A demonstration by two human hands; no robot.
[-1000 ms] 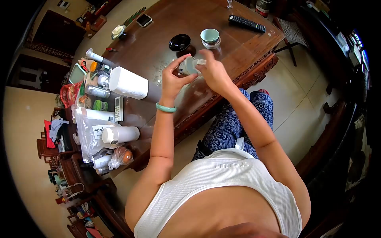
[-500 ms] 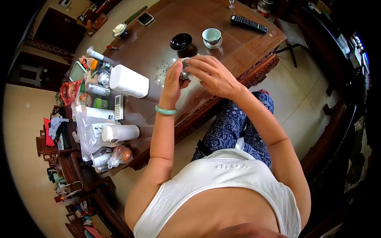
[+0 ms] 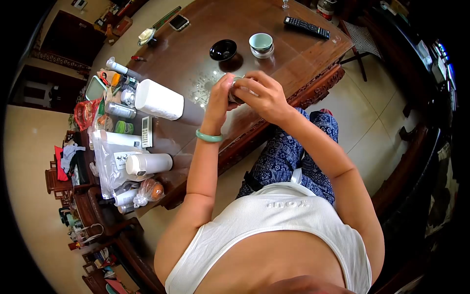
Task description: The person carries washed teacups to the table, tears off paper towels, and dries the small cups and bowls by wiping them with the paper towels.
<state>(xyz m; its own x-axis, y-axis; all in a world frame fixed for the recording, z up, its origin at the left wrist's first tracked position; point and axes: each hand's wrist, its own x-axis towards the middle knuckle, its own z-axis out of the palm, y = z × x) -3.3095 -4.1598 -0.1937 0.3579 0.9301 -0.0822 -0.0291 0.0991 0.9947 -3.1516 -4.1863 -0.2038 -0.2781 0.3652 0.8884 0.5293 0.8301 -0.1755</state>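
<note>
Brown wooden worktop (image 3: 279, 63): glossy, with a carved edge; it bears everything set out around the two hands, and a patch of bright reflection shows just beside the left hand.
Small vessel (image 3: 237, 79): held up between both hands above the near part of the worktop, mostly hidden by them; only part of its rim and side shows.
Left hand (image 3: 218, 98): fingers curled around the vessel's side, gripping it.
Right hand (image 3: 265, 96): fingers bent over the vessel and touching it; whether they pinch it, or something thin against it, I cannot tell.
Green bangle (image 3: 209, 135): around the left wrist.
Black bowl (image 3: 223, 50): beyond the hands, near them, open side up.
Pale green bowl (image 3: 261, 41): right of the black bowl, on top of another pale piece.
Black remote (image 3: 307, 28): farther right, towards the worktop's corner.
Phone (image 3: 179, 22): near the far edge, well apart from the hands.
White pack (image 3: 159, 100): left of the left hand, with bottles and jars crowded behind it.
White remote (image 3: 146, 132): between the white pack and a white flask (image 3: 149, 164) lying on its side.
Clear bag (image 3: 150, 191): near the flask, with something orange inside.
Patterned trousers (image 3: 272, 157): worn by the person, below the worktop's edge.
</note>
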